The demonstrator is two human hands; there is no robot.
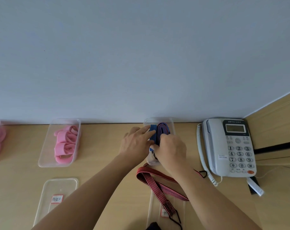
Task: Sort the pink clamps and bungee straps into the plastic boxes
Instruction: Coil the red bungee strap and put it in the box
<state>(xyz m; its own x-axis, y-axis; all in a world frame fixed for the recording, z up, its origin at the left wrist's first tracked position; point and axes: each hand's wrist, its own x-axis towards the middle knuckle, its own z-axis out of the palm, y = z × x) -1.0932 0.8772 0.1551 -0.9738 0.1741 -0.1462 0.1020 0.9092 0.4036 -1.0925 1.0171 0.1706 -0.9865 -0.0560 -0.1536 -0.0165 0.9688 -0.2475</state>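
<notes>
Bungee straps [157,131] are pressed into the plastic box [167,119] by flat left fingers [146,130] and gripped by curled right fingers [163,138]; springing out is risked.

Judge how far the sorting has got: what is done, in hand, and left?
Done: pink clamps lie in a clear box. In hand: the left hand presses and the right hand grips blue straps in the box by the phone. Left: a red strap lies on the table, and both lids are off.
</notes>
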